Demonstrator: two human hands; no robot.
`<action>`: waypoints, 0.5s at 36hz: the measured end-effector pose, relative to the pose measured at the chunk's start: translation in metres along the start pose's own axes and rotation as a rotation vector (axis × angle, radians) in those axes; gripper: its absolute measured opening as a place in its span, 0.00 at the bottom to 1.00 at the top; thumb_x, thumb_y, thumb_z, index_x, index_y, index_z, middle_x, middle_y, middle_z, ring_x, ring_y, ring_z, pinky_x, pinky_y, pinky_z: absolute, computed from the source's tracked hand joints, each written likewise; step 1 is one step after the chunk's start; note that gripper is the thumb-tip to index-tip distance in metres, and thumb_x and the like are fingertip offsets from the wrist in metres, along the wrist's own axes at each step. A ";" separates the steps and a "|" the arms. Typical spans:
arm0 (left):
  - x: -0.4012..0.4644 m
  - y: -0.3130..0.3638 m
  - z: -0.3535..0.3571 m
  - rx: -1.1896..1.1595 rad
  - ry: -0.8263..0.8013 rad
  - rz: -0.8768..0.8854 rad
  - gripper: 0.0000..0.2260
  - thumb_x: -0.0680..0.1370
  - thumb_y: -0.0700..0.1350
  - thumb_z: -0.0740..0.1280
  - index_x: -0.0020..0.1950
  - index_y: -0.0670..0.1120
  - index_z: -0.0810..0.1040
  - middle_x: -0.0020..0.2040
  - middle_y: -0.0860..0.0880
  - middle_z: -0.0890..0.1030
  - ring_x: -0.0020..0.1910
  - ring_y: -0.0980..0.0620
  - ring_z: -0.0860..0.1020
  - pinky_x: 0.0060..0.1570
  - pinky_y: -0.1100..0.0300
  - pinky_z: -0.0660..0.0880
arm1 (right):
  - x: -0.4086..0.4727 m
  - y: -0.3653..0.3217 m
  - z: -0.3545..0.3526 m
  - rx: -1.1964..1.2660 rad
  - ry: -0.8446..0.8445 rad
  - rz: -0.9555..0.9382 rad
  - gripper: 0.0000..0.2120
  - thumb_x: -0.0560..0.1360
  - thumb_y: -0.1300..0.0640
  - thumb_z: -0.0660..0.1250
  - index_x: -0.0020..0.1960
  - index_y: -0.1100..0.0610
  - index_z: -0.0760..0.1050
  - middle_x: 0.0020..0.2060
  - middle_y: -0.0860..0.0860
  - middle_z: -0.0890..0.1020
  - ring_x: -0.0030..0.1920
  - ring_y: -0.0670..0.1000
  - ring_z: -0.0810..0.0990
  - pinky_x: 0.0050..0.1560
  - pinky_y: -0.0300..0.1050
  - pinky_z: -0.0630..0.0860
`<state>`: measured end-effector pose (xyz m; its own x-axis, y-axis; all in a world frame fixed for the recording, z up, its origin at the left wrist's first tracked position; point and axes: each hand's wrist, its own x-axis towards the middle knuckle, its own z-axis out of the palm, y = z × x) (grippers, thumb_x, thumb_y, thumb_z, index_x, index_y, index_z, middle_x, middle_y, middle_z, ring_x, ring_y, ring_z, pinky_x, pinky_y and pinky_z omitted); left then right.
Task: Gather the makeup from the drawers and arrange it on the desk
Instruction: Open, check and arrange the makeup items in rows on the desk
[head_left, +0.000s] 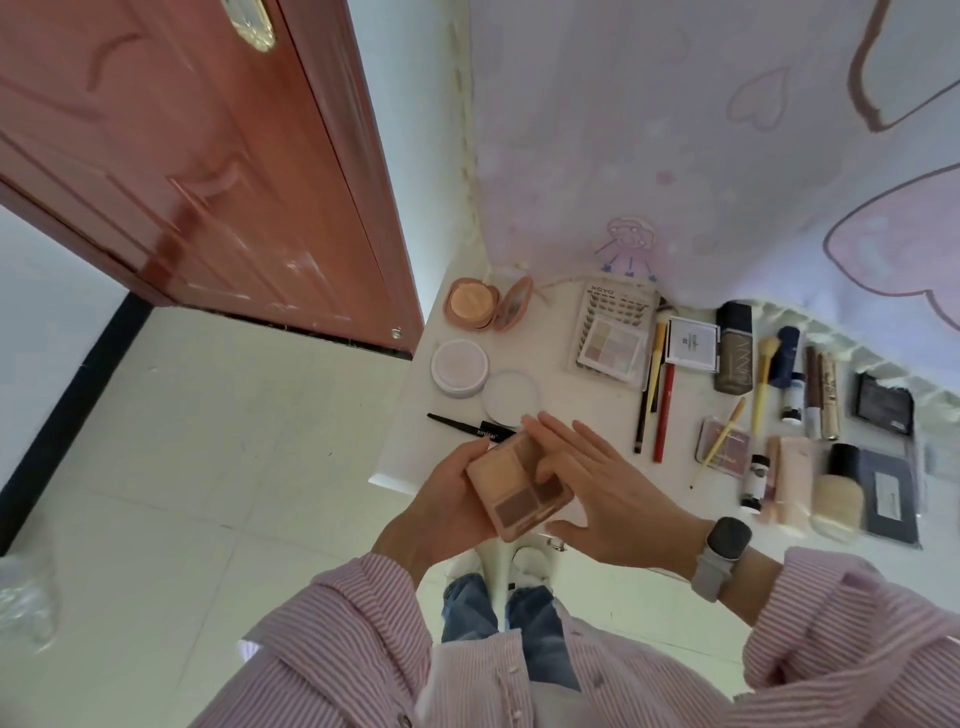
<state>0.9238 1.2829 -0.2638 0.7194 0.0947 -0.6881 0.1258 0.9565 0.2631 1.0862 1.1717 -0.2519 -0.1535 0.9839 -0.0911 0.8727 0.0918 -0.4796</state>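
Observation:
A pink eyeshadow palette (511, 486) with beige and brown pans is held over the desk's near left corner. My left hand (447, 499) grips it from below and the left. My right hand (608, 488) lies over its right side, fingers straight across the top and thumb under its near edge. On the white desk (566, 400) lie an open peach compact (480, 304), two round powder jars (460, 366), a black eyeliner (467, 425), a lash tray with a small palette (613, 340), pencils (662, 410), brushes, bottles and dark palettes (883, 402).
A red-brown door (197, 171) stands to the left of the desk. A pale wall covering (701, 156) with pink hearts hangs behind it. Cream floor tiles (208, 467) spread at the left. My legs and white shoes are under the desk's near edge.

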 end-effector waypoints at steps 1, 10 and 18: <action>0.002 -0.001 -0.002 -0.022 -0.002 0.024 0.22 0.77 0.53 0.55 0.64 0.42 0.74 0.62 0.37 0.76 0.57 0.41 0.75 0.59 0.46 0.69 | 0.000 -0.003 0.000 0.062 0.007 0.054 0.16 0.73 0.43 0.61 0.56 0.49 0.64 0.75 0.46 0.49 0.75 0.45 0.44 0.75 0.47 0.46; 0.002 -0.016 0.000 0.021 -0.082 0.219 0.19 0.79 0.49 0.58 0.69 0.48 0.70 0.64 0.40 0.75 0.58 0.44 0.75 0.51 0.50 0.75 | 0.030 -0.042 0.013 0.768 0.227 0.801 0.19 0.76 0.46 0.62 0.63 0.54 0.67 0.54 0.48 0.74 0.51 0.46 0.74 0.42 0.33 0.72; 0.001 -0.016 -0.004 0.333 0.001 0.423 0.19 0.77 0.42 0.65 0.68 0.49 0.73 0.58 0.38 0.75 0.54 0.43 0.68 0.57 0.49 0.70 | 0.044 -0.045 0.009 1.168 0.327 0.874 0.05 0.74 0.50 0.66 0.50 0.47 0.78 0.49 0.48 0.83 0.51 0.47 0.81 0.56 0.45 0.76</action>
<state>0.9194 1.2693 -0.2712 0.7533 0.4535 -0.4764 0.0352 0.6955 0.7177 1.0363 1.2095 -0.2420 0.4539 0.6666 -0.5914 -0.2460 -0.5441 -0.8021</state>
